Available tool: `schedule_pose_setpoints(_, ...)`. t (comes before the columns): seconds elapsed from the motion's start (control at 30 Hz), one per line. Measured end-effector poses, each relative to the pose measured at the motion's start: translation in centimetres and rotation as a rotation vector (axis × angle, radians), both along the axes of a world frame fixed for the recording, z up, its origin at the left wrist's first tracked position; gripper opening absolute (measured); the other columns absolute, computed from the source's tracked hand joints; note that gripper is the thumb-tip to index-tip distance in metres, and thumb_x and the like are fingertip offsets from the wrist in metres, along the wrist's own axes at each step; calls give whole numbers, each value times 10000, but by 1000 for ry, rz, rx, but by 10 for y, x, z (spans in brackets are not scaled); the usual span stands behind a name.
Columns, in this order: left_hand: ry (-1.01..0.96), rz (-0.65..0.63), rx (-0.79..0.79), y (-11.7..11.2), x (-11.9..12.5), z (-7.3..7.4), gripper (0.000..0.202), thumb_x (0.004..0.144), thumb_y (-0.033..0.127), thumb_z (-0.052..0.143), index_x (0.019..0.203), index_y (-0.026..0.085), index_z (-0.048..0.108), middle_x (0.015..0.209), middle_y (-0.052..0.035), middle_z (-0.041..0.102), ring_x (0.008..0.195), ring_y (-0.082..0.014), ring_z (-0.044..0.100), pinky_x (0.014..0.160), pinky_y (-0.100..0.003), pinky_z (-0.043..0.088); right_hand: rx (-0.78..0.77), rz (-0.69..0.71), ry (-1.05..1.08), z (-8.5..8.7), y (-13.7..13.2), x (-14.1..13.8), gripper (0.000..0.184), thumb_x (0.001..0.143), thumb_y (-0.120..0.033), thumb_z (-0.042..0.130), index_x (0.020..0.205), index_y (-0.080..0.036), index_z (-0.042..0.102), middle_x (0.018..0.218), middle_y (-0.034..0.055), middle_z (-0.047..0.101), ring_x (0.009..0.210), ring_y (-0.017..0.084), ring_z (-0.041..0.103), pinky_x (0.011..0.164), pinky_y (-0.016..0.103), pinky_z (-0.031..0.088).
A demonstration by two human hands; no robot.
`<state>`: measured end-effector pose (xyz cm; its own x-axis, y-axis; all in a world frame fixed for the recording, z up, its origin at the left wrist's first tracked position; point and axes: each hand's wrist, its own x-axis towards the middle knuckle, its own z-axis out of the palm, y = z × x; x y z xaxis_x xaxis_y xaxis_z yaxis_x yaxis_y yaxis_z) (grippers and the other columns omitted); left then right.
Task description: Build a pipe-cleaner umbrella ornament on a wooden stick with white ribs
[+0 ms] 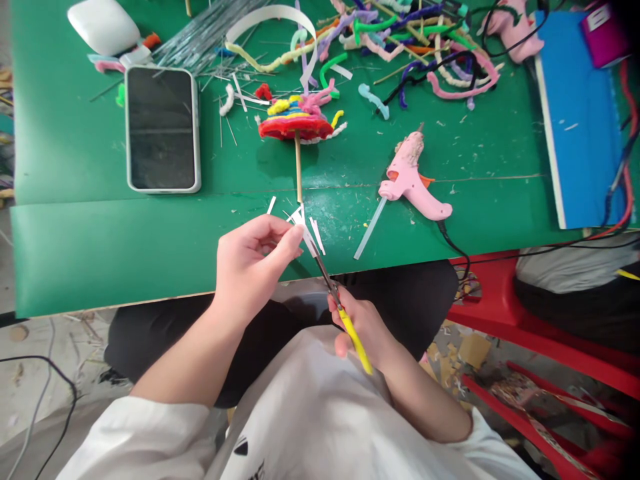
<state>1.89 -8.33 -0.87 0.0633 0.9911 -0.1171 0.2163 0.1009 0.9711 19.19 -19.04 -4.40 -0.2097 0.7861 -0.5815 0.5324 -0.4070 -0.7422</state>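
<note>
Between thumb and fingers, my left hand [255, 257] pinches a small white paper strip [306, 235] at the table's front edge. My right hand [367, 327] is closed round the yellow handles of a pair of scissors [356, 340], whose blades point up and left to the paper. Whether the blades are apart is hard to see. Narrow white paper cuttings [317, 235] lie close by. Just beyond them is a round red, blue and yellow pipe-cleaner piece [295, 120] with a wooden stick [299, 167] pointing at me.
A pink glue gun [413, 177] with a clear glue stick lies to the right, its cord hanging over the edge. A phone [161, 130] rests at left. Pipe cleaners [400, 33] and wires [200, 33] cover the back. At right are a blue board [575, 133] and a red chair [500, 293].
</note>
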Motion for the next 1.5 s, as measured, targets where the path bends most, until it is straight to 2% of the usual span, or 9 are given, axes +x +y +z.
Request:
schedule_pose_setpoints(0.13, -5, 6, 2, 0, 1, 0, 217, 812, 350, 671, 680, 181, 639, 599, 23, 644, 558, -91, 588, 553, -206, 477, -29, -40, 34, 3, 1, -1, 591, 603, -726, 651, 829, -237, 408, 527, -82, 369, 484, 120, 340, 477, 246, 243)
schedule_pose_setpoints(0.27, -6, 17, -1, -1, 1, 2, 221, 809, 351, 676, 671, 183, 635, 596, 28, 643, 545, -84, 577, 534, -195, 466, -49, -42, 29, 5, 2, -1, 517, 624, -628, 681, 788, -241, 380, 522, -91, 348, 487, 107, 291, 477, 238, 211)
schedule_pose_setpoints(0.37, 7, 17, -1, -1, 2, 2, 216, 811, 345, 671, 671, 186, 632, 597, 29, 641, 550, -87, 576, 541, -199, 468, -53, -26, 13, 6, 2, -1, 450, 672, -560, 676, 803, -240, 389, 546, -89, 366, 493, 107, 309, 485, 232, 241)
schedule_pose_setpoints(0.53, 2, 11, 13, -1, 2, 1, 220, 819, 337, 665, 667, 182, 629, 591, 32, 637, 538, -78, 572, 533, -185, 467, -41, -1, -19, 5, 2, -1, 386, 727, -533, 621, 811, -236, 388, 570, -76, 397, 509, 113, 327, 499, 233, 273)
schedule_pose_setpoints(0.8, 11, 11, 50, 0, 1, -1, 221, 819, 332, 666, 669, 175, 628, 584, 33, 632, 518, -72, 571, 508, -172, 467, -45, 29, -50, 4, 2, 0, 290, 739, -425, 596, 796, -242, 378, 562, -68, 445, 506, 122, 375, 517, 240, 285)
schedule_pose_setpoints(1.03, 16, 9, 51, 0, 1, -2, 216, 818, 339, 665, 678, 178, 630, 588, 28, 635, 523, -78, 582, 513, -176, 479, -23, 33, -53, 3, 2, 0, 350, 753, -516, 582, 787, -243, 365, 558, -65, 429, 505, 127, 370, 527, 251, 298)
schedule_pose_setpoints(1.5, 10, 8, 41, 0, 1, -2, 217, 820, 345, 666, 691, 174, 632, 596, 25, 634, 527, -78, 590, 523, -175, 490, -1, 8, -27, 3, 0, -1, 375, 770, -532, 587, 764, -242, 349, 554, -64, 415, 502, 120, 346, 501, 245, 285)
